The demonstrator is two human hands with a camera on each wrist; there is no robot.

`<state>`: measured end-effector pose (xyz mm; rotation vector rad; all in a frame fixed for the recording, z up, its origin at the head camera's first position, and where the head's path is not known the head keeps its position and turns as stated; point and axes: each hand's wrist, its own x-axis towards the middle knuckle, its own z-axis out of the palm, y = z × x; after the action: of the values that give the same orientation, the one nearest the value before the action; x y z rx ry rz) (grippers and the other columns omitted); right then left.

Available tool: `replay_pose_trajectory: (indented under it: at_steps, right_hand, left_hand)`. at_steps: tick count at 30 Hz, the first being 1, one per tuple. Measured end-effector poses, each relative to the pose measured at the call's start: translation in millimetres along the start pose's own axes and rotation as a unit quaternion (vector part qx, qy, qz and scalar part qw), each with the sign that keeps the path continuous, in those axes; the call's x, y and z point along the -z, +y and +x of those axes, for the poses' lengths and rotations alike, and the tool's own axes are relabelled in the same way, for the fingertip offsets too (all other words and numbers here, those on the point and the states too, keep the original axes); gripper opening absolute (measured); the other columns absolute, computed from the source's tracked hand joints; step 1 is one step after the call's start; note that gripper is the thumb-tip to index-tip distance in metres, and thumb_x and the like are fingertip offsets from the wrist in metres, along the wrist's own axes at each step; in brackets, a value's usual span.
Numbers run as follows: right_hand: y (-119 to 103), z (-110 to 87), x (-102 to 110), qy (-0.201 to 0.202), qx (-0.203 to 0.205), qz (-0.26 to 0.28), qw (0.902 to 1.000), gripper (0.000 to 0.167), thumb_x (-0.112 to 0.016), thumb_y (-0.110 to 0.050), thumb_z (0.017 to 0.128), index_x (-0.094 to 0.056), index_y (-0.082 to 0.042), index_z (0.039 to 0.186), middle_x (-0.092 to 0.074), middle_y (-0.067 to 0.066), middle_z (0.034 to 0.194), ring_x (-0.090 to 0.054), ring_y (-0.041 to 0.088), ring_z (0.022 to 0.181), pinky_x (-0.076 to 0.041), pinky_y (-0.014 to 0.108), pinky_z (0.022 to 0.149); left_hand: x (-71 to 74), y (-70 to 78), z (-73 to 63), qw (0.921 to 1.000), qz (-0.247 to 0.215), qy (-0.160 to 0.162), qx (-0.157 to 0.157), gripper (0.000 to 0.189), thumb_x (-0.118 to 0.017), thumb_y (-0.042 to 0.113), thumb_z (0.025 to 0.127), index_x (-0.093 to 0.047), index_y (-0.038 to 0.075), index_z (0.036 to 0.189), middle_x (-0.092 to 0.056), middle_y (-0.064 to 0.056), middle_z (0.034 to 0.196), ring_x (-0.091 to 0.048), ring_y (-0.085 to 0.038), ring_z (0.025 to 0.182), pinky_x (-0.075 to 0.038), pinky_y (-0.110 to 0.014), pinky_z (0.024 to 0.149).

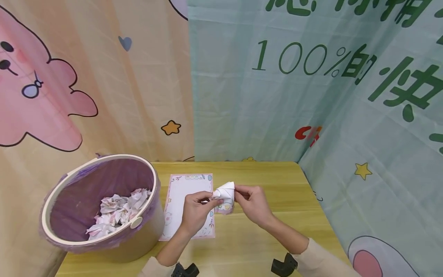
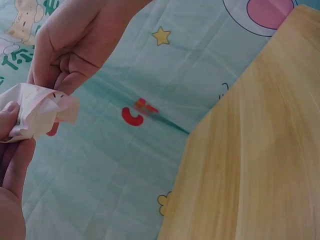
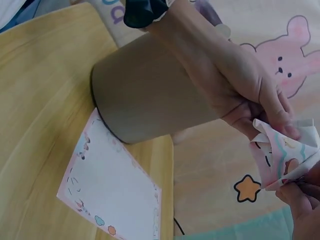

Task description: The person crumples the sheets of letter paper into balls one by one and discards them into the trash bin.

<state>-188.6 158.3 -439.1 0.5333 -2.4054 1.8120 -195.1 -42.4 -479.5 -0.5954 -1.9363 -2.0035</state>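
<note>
Creased white paper (image 1: 226, 191), printed pink and blue, above the middle of the counter (image 1: 294, 192); left hand (image 1: 196, 209) and right hand (image 1: 255, 206) pinch it, fingers nearly closed; room stretches toward the right edge.

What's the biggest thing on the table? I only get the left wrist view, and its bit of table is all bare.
Observer: A bin, standing toward the person's left.

Operator: Ooh, is there anything in it?

Observer: Yes, crumpled papers.

Operator: Is there any paper that isn't scrunched up?

Observer: Yes, one sheet lies flat beside the bin, partly hidden by the left hand in the head view.
</note>
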Motion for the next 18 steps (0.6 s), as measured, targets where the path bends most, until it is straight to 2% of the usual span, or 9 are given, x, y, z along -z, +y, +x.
replay_pose_trajectory:
  at_steps: [1, 3, 5, 7, 10, 12, 14, 16, 18]
  right_hand:
    - [-0.4, -0.8, 0.9, -0.018, 0.004, 0.006, 0.9998, 0.036, -0.066, 0.003, 0.099, -0.061, 0.014, 0.133, -0.067, 0.027, 0.125, -0.068, 0.035, 0.113, -0.058, 0.032, 0.088]
    - [-1.8, -2.7, 2.2, -0.044, 0.016, 0.021, 0.9987, 0.050, -0.069, 0.001, 0.098, -0.051, 0.015, 0.142, -0.061, 0.029, 0.134, -0.061, 0.038, 0.123, -0.054, 0.033, 0.095]
    - [-3.4, -3.9, 1.8, -0.059, 0.032, 0.034, 0.9972, 0.062, -0.074, -0.001, 0.095, -0.044, 0.015, 0.147, -0.058, 0.030, 0.138, -0.058, 0.038, 0.127, -0.052, 0.035, 0.098]
    - [-5.3, -4.7, 0.4, -0.053, 0.059, 0.024, 0.9966, 0.067, -0.080, -0.002, 0.090, -0.047, 0.014, 0.146, -0.061, 0.028, 0.134, -0.062, 0.036, 0.123, -0.053, 0.035, 0.095]
    - [-9.3, -6.6, -1.3, -0.030, 0.101, -0.016, 0.9943, 0.065, -0.086, 0.000, 0.082, -0.056, 0.013, 0.138, -0.069, 0.024, 0.121, -0.070, 0.030, 0.110, -0.058, 0.034, 0.086]
    - [-12.1, -8.0, -1.6, -0.018, 0.132, -0.040, 0.9903, 0.060, -0.087, 0.002, 0.079, -0.061, 0.014, 0.132, -0.073, 0.022, 0.113, -0.073, 0.027, 0.103, -0.060, 0.032, 0.081]
    - [-14.6, -9.3, -1.1, -0.011, 0.158, -0.058, 0.9856, 0.054, -0.087, 0.003, 0.078, -0.066, 0.013, 0.126, -0.074, 0.019, 0.108, -0.074, 0.025, 0.098, -0.060, 0.031, 0.078]
    - [-16.2, -10.2, 0.1, -0.011, 0.182, -0.070, 0.9807, 0.048, -0.087, 0.004, 0.078, -0.069, 0.011, 0.122, -0.075, 0.017, 0.105, -0.075, 0.024, 0.095, -0.061, 0.030, 0.077]
    - [-17.1, -10.6, 1.7, -0.022, 0.206, -0.076, 0.9754, 0.042, -0.086, 0.005, 0.079, -0.071, 0.010, 0.118, -0.076, 0.015, 0.103, -0.075, 0.023, 0.093, -0.061, 0.029, 0.076]
  left_hand:
    - [1.0, -0.3, 0.9, 1.0000, 0.007, 0.002, 0.003, 0.009, -0.085, -0.003, 0.083, -0.081, 0.003, 0.089, -0.075, -0.005, 0.081, -0.063, -0.010, 0.066, -0.046, -0.019, 0.049]
    - [4.4, 1.2, 2.8, 0.9998, 0.014, -0.016, -0.006, 0.010, -0.082, -0.002, 0.086, -0.082, 0.002, 0.095, -0.076, -0.006, 0.087, -0.066, -0.011, 0.072, -0.053, -0.020, 0.056]
    - [9.5, 3.8, 4.0, 0.9982, 0.014, -0.049, -0.032, 0.012, -0.078, -0.006, 0.089, -0.081, -0.001, 0.100, -0.076, -0.009, 0.092, -0.067, -0.012, 0.078, -0.056, -0.022, 0.061]
    - [15.2, 7.1, 4.8, 0.9933, 0.012, -0.092, -0.069, 0.016, -0.074, -0.010, 0.089, -0.080, -0.003, 0.102, -0.075, -0.011, 0.096, -0.068, -0.013, 0.081, -0.059, -0.024, 0.065]
    - [22.0, 14.1, 6.3, 0.9768, 0.038, -0.152, -0.146, 0.021, -0.072, -0.016, 0.088, -0.078, -0.005, 0.106, -0.072, -0.011, 0.102, -0.067, -0.016, 0.082, -0.058, -0.024, 0.065]
    - [25.4, 18.2, 7.0, 0.9621, 0.069, -0.176, -0.197, 0.024, -0.072, -0.017, 0.087, -0.078, -0.004, 0.106, -0.070, -0.010, 0.104, -0.066, -0.017, 0.082, -0.057, -0.021, 0.065]
    - [27.6, 21.9, 7.4, 0.9466, 0.101, -0.186, -0.243, 0.026, -0.073, -0.018, 0.086, -0.077, -0.004, 0.107, -0.069, -0.010, 0.106, -0.065, -0.017, 0.081, -0.055, -0.019, 0.064]
    - [29.2, 24.3, 7.5, 0.9365, 0.116, -0.192, -0.270, 0.023, -0.073, -0.015, 0.087, -0.077, -0.002, 0.105, -0.069, -0.010, 0.105, -0.065, -0.017, 0.080, -0.053, -0.017, 0.064]
    - [30.0, 26.1, 7.6, 0.9319, 0.115, -0.195, -0.283, 0.017, -0.072, -0.011, 0.091, -0.077, -0.001, 0.104, -0.071, -0.010, 0.103, -0.065, -0.015, 0.077, -0.052, -0.015, 0.063]
